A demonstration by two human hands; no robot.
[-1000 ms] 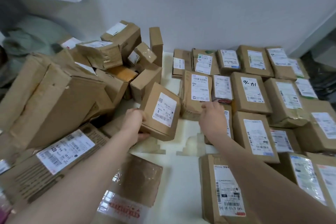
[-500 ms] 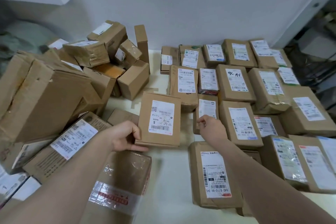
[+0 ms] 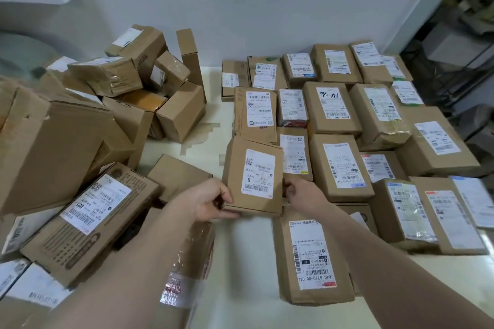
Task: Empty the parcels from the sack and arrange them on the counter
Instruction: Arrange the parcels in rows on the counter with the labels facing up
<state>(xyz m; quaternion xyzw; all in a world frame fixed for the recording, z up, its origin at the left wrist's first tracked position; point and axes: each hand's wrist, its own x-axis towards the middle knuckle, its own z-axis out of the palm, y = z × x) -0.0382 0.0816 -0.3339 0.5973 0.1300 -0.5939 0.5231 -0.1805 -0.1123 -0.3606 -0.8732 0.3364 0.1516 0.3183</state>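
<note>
Held parcel is gripped at its lower left corner by the left hand, fingers curled round the edge. The right hand, half a second ago laid on a small parcel in the sorted rows, is now brought to the held parcel's lower right edge, fingers curled against it. The held parcel is kept label-up, slightly tilted, over the counter, shifted rightward beside the rows. The jumbled heap is seen unchanged at left.

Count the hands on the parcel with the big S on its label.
2. The left hand grips the parcel at its lower left corner; the right hand holds its lower right edge. Fingertips behind it are hidden.
</note>
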